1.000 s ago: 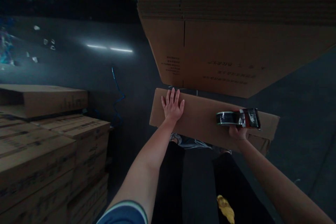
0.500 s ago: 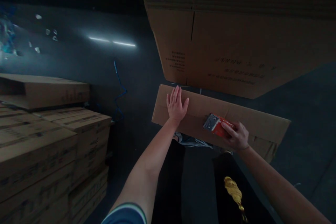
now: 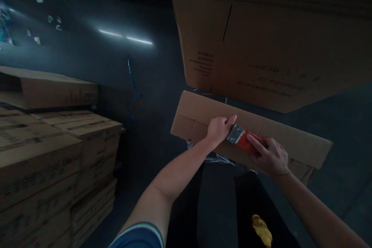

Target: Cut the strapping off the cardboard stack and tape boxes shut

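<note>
Both hands rest on the carton (image 3: 290, 141): right hand (image 3: 269, 157) gripping the tape dispenser (image 3: 242, 139), left hand (image 3: 219, 128) seemingly loosely curled.

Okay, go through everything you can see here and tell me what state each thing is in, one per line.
Long carton: closed, flaps folded shut, lying flat.
Tape dispenser: pressed on the carton's seam.
Right hand: gripping the tape dispenser.
Left hand: curled, pressing the carton beside the dispenser's front.
Flattened cartons: unfolded, stacked.
Boxes at left: closed, stacked.
</note>
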A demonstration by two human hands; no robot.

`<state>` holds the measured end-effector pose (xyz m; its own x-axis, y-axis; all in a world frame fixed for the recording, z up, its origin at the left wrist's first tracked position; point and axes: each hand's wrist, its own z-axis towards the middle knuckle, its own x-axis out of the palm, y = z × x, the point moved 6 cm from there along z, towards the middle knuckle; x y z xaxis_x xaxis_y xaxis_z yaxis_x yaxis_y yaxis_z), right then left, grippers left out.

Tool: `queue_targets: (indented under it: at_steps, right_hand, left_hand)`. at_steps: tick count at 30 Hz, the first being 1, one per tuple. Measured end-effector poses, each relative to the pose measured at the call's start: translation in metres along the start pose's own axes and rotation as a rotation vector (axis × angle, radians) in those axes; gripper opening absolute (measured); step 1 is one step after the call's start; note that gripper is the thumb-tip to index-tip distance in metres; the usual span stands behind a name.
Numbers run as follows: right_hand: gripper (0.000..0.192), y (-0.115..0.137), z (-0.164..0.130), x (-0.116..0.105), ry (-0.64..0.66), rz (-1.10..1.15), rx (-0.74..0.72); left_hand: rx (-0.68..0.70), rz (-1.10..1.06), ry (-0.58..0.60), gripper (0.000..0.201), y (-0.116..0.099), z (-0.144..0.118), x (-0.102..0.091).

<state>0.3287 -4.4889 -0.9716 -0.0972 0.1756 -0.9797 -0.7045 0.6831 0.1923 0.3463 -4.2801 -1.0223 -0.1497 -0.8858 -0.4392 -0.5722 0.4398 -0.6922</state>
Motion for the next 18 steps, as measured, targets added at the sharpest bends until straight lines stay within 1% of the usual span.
queue_targets:
  at_steps: [1,2,3,4,6,8,9,10,11,12,13,14,15,16,18]
  right_hand:
    - [0.053,0.002,0.002,-0.002,0.016,-0.003,-0.014]
    - [0.054,0.003,0.004,-0.003,0.029,-0.005,-0.03]
    - [0.055,0.004,0.005,-0.004,0.038,-0.004,-0.05]
    - [0.058,0.004,0.004,-0.005,0.046,-0.004,-0.073]
    - [0.065,0.005,0.003,-0.006,0.058,-0.01,-0.123]
    - [0.072,0.008,0.004,-0.004,0.063,-0.018,-0.163]
    - [0.075,0.01,0.006,-0.002,0.067,-0.025,-0.167]
    - [0.076,0.013,0.01,0.002,0.075,-0.031,-0.166]
    - [0.077,0.017,0.015,0.006,0.082,-0.036,-0.157]
    - [0.078,0.021,0.021,0.011,0.092,-0.038,-0.142]
    - [0.078,0.025,0.027,0.015,0.101,-0.04,-0.124]
    - [0.079,0.028,0.033,0.02,0.107,-0.04,-0.112]
    - [0.079,0.031,0.037,0.023,0.103,-0.038,-0.106]
    - [0.079,0.032,0.04,0.026,0.093,-0.033,-0.107]
    - [0.077,0.031,0.04,0.031,0.087,-0.023,-0.109]
  left_hand:
    - [0.016,0.03,-0.035,0.071,0.004,0.002,-0.009]
    - [0.036,0.075,-0.069,0.071,0.01,0.003,-0.022]
    - [0.053,0.135,-0.105,0.07,0.019,0.004,-0.04]
    - [0.057,0.209,-0.154,0.07,0.031,0.004,-0.065]
    - [0.006,0.377,-0.278,0.071,0.065,0.003,-0.129]
    - [-0.119,0.555,-0.441,0.071,0.107,0.002,-0.204]
    - [-0.183,0.628,-0.517,0.071,0.128,0.002,-0.238]
    - [-0.23,0.651,-0.562,0.072,0.149,0.006,-0.265]
    - [-0.268,0.669,-0.591,0.072,0.167,0.011,-0.284]
    - [-0.302,0.671,-0.598,0.072,0.184,0.02,-0.295]
    - [-0.329,0.663,-0.583,0.072,0.199,0.032,-0.296]
    - [-0.351,0.652,-0.555,0.07,0.212,0.046,-0.289]
    - [-0.366,0.634,-0.512,0.068,0.222,0.061,-0.274]
    - [-0.373,0.602,-0.46,0.065,0.229,0.076,-0.254]
    - [-0.365,0.506,-0.355,0.055,0.238,0.103,-0.206]
